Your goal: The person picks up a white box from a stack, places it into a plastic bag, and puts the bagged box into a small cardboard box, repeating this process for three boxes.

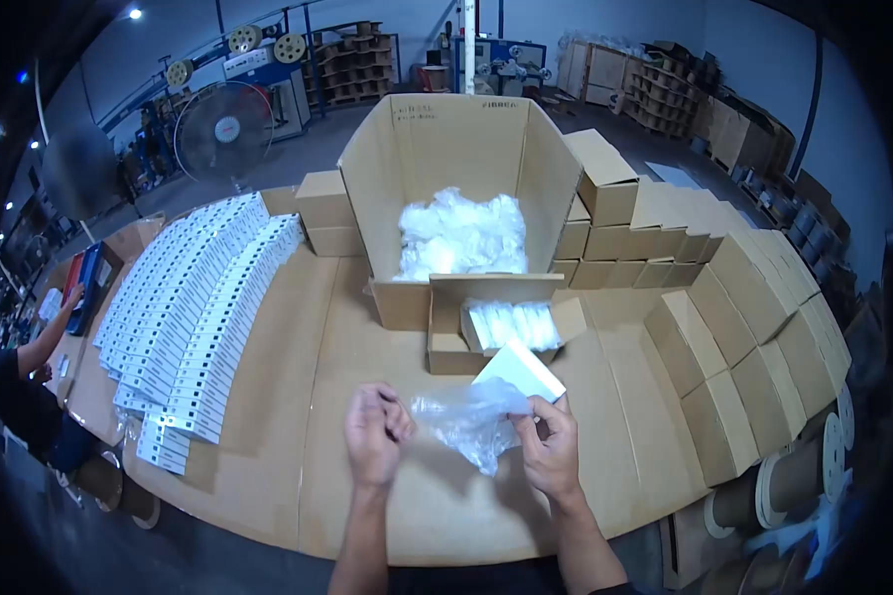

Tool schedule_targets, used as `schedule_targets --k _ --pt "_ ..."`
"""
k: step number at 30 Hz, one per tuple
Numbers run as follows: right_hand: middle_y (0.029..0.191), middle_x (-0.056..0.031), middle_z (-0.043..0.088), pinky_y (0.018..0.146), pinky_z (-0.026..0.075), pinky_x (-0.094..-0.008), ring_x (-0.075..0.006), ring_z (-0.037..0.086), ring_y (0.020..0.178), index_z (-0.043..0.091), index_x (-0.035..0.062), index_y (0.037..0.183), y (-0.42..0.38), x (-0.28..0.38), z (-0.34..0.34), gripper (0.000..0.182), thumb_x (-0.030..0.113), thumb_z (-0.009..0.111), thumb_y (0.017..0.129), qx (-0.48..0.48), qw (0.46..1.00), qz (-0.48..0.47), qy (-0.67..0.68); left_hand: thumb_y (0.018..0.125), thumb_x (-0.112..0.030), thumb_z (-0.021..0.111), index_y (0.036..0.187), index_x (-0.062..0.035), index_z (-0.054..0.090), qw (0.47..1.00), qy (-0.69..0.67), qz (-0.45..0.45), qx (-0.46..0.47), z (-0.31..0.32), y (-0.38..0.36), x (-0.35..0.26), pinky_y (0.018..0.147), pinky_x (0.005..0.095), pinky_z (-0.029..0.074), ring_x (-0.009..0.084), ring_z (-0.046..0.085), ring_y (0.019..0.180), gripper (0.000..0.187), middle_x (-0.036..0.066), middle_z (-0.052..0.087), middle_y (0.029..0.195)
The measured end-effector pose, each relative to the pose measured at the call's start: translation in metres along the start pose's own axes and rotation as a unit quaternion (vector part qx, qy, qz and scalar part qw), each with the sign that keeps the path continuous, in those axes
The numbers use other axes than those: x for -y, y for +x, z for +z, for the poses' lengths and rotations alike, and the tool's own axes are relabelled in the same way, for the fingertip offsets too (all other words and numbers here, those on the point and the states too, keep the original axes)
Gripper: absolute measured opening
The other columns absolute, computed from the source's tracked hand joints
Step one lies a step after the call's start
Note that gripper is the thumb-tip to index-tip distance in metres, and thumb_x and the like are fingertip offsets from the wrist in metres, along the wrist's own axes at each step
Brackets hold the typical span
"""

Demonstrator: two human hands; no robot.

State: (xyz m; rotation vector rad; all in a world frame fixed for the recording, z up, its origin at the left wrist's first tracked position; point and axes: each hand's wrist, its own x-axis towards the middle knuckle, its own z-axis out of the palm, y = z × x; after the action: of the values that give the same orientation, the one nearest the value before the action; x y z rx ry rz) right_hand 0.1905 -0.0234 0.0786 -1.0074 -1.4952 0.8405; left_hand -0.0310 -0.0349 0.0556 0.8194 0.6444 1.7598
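Right hand: thumb and forefinger drawn together in a narrow pinch on the clear plastic bag.
Left hand: fingers curled in toward the palm, just beside the bag's left edge; contact with the film cannot be told.
Clear plastic bag: crumpled, held above the worktop between the hands; spreads leftward from the right fingers, one limp end hanging down.
White piece: flat-faced, just behind the bag, beside the right fingers; one corner points away from the person toward the small carton; far right edge slopes from upper left to lower right; long axis uncertain.
Hidden: lower part of the white piece, behind film and hand; whether the right fingers also grip it cannot be told.
Hard to make out: contents of the wrapped packs in the small carton.
Cut off: forearms, at the lower edge.
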Motion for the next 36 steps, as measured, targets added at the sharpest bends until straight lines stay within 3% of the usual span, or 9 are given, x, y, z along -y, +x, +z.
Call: schedule_targets --k 4,8,14,20,22,26,30,33,36 --pt "0.13 -0.02 0.056 0.095 0.051 -0.0371 -0.0302 0.061 0.112 0.071 -0.0047 0.102 -0.027 0.002 -0.006 0.011 0.001 0.07 0.093 0.048 0.996 0.064 -0.028 0.109 -0.028 0.055 0.12 -0.0004 0.065 0.928 0.325 -0.067 0.169 0.011 0.013 -0.049 0.072 0.0233 0.045 0.008 0.053 0.083 0.031 0.004 0.06 0.09" --pt "0.134 -0.0242 0.056 0.097 0.051 -0.0394 -0.0356 0.061 0.118 0.072 -0.005 0.101 -0.038 0.001 -0.007 0.013 0.003 0.072 0.091 0.084 0.994 0.066 -0.007 0.099 -0.016 0.07 0.103 0.0011 0.074 0.824 0.447 -0.094 0.334 0.036 0.022 -0.064 0.064 0.0247 0.046 0.0064 0.056 0.071 0.018 0.001 0.065 0.078" --pt "0.133 -0.0279 0.057 0.098 0.05 -0.0402 -0.0386 0.062 0.117 0.073 -0.0051 0.096 -0.044 0.003 -0.022 0.016 0.01 0.071 0.092 0.165 0.982 0.028 -0.09 0.098 -0.014 0.069 0.095 0.0008 0.07 0.848 0.439 -0.124 0.272 0.022 0.035 -0.055 0.058 0.0266 0.043 0.0065 0.051 0.061 0.015 0.0 0.057 0.067" --pt "0.132 -0.0305 0.056 0.099 0.05 -0.0428 -0.0404 0.062 0.116 0.073 -0.0047 0.094 -0.055 -0.004 -0.008 0.017 0.011 0.068 0.094 0.04 0.991 0.075 -0.101 0.108 -0.023 0.052 0.116 0.0011 0.058 0.99 0.056 -0.093 -0.086 -0.002 -0.006 -0.004 0.069 0.0246 0.048 0.0089 0.055 0.08 0.027 0.003 0.057 0.091" --pt "0.132 -0.0304 0.057 0.099 0.049 -0.0435 -0.0405 0.062 0.116 0.073 -0.0042 0.094 -0.06 -0.014 0.0 0.017 0.011 0.067 0.095 -0.007 0.99 0.047 -0.135 0.108 -0.022 0.055 0.123 0.001 0.053 0.992 0.089 -0.09 0.009 -0.006 -0.051 0.019 0.076 0.026 0.053 0.0109 0.059 0.095 0.028 0.007 0.06 0.108" --pt "0.13 -0.0279 0.057 0.098 0.049 -0.0428 -0.0391 0.061 0.116 0.073 -0.0036 0.097 -0.068 -0.02 0.008 0.02 0.015 0.067 0.099 0.028 0.99 0.11 -0.079 0.105 -0.011 0.06 0.117 0.005 0.061 0.965 0.236 -0.099 -0.049 0.024 -0.085 0.048 0.078 0.0261 0.054 0.0102 0.064 0.092 0.02 0.01 0.069 0.105" --pt "0.118 -0.0196 0.059 0.084 0.048 -0.0352 -0.0256 0.059 0.097 0.073 -0.0039 0.094 -0.073 -0.032 0.009 0.025 0.02 0.068 0.101 -0.008 0.986 0.163 -0.033 0.104 -0.008 0.061 0.113 0.0072 0.066 0.923 0.369 -0.107 0.007 0.014 -0.085 0.037 0.076 0.0268 0.055 0.0093 0.065 0.083 0.018 0.009 0.073 0.096" --pt "0.112 -0.0127 0.058 0.07 0.042 -0.0298 -0.0144 0.047 0.081 0.073 -0.0038 0.092 -0.073 -0.038 0.005 0.03 0.023 0.067 0.103 -0.019 0.982 0.186 0.03 0.099 -0.004 0.067 0.117 0.0051 0.065 0.935 0.314 -0.167 -0.006 -0.01 -0.079 0.03 0.079 0.0282 0.056 0.011 0.066 0.091 0.019 0.009 0.072 0.103" --pt "0.1 -0.0079 0.053 0.082 0.043 -0.0298 -0.0145 0.049 0.091 0.07 -0.0043 0.087 -0.073 -0.018 0.009 0.035 0.025 0.065 0.105 -0.02 0.984 0.178 -0.019 0.094 -0.002 0.075 0.119 0.0026 0.064 0.984 0.149 -0.086 -0.049 0.01 -0.076 0.03 0.083 0.0287 0.056 0.0126 0.066 0.097 0.028 0.009 0.07 0.109"
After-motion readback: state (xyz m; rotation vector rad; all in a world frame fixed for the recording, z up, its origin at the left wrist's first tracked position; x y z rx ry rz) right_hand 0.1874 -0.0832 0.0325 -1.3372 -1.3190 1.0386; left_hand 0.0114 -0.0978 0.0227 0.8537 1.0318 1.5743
